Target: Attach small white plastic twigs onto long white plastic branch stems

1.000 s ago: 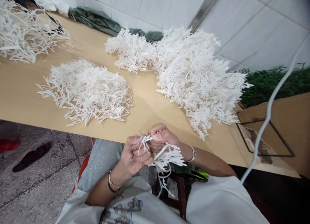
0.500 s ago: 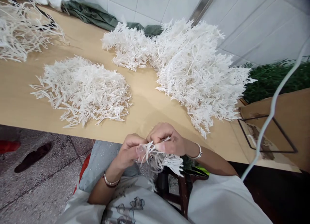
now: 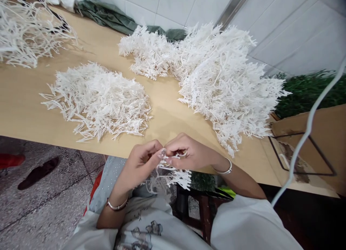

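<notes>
"What have you got there?"

"A cluster of white, branching sprigs, plastic by the look of it, hanging at the near edge of the table. My left hand and right hand both pinch its upper end, thumb to forefinger."

"What might go wrong?"

"A thin stem could snap if I pulled too hard across a fork. Crossing strands could snag one another, and with only fingertips on it, the cluster could slip."

"How does it look?"

"Bright white, forked into stubby tips on the right, looser and blurred lower down."

"And around it?"

"A flattish pile of similar sprigs lies left, by the near edge; a bigger heap spreads rightward from the far edge. Looping white stems sit farther left, towards the far edge. Green foliage shows behind brown cardboard at the right."
</notes>
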`<state>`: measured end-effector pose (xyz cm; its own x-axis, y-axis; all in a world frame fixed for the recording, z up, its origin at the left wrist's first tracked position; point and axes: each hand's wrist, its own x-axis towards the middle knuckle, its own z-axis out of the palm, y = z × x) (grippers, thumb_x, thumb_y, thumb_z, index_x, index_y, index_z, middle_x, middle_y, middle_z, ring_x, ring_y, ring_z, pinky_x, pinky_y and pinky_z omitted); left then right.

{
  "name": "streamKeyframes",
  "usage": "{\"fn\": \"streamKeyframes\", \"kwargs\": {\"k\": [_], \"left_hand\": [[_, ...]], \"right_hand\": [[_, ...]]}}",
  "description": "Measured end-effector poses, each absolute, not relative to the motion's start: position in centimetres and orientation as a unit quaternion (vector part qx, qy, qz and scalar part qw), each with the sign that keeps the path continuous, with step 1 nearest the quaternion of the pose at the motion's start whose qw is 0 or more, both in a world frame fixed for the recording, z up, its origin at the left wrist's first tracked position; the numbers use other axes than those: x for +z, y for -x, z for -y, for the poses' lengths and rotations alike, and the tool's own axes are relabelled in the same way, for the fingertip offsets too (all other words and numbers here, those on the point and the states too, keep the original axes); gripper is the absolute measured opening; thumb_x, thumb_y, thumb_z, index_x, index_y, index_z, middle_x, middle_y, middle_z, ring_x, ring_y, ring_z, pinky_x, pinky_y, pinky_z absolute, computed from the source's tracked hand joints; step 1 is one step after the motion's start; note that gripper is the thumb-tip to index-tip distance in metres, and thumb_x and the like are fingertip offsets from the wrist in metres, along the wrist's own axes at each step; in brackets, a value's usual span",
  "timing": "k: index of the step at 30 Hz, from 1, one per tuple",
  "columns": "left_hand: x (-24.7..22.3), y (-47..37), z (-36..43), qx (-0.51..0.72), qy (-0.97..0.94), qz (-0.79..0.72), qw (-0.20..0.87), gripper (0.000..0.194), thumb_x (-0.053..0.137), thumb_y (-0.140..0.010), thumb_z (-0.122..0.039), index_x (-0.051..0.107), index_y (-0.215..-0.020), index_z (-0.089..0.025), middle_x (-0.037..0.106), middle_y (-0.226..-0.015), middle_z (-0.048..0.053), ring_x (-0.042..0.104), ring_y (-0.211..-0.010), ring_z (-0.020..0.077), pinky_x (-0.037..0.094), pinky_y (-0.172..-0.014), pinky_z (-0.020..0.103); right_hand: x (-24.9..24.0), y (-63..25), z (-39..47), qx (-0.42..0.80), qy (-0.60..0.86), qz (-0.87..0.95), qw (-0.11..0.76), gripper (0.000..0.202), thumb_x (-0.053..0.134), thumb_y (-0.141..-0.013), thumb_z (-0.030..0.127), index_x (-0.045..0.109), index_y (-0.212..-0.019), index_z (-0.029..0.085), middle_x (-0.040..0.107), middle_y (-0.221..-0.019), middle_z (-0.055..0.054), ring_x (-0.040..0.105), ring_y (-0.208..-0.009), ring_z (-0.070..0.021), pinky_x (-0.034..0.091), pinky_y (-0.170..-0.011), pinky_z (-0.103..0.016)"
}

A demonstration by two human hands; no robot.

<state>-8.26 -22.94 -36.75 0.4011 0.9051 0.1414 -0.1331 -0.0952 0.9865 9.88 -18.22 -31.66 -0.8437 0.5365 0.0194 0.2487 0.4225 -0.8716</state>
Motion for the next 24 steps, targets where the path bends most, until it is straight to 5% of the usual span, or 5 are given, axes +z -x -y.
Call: {"fn": "streamKeyframes", "kwargs": {"k": [8,17,24], "left_hand": [[-37.0,8.8,22.9,0.387,-0.652,-0.271,0.594,0.047,0.042,-0.089,-0.056,0.043,-0.063,-0.017,0.035,-0.055,-0.004,0.031,-0.051,0.0084,0.023,-0.049,0.024],[-36.9,6.9,23.3,0.489,-0.579,-0.366,0.541,0.04,0.039,-0.095,-0.041,0.038,-0.063,-0.017,0.028,-0.058,-0.004,0.024,-0.053,0.0084,0.021,-0.049,0.025],[-37.5,6.8,23.2,0.555,-0.506,-0.412,0.516,0.046,0.053,-0.089,-0.043,0.045,-0.053,-0.016,0.039,-0.049,-0.004,0.031,-0.048,0.0077,0.023,-0.047,0.024]], "right_hand": [[-31.5,-9.5,18.1,0.573,0.263,0.767,0.117,0.045,0.06,-0.081,0.033,0.03,-0.052,0.018,0.022,-0.051,0.008,0.02,-0.046,-0.0039,0.016,-0.043,-0.02],[-33.3,-9.3,18.5,0.597,0.252,0.734,0.201,0.044,0.058,-0.083,0.034,0.03,-0.053,0.018,0.023,-0.052,0.008,0.02,-0.047,-0.004,0.018,-0.044,-0.021],[-32.8,-8.4,19.3,0.591,0.278,0.725,0.218,0.024,0.052,-0.091,0.032,0.06,-0.079,0.014,0.057,-0.073,-0.001,0.049,-0.065,-0.0094,0.039,-0.059,-0.021]]}}
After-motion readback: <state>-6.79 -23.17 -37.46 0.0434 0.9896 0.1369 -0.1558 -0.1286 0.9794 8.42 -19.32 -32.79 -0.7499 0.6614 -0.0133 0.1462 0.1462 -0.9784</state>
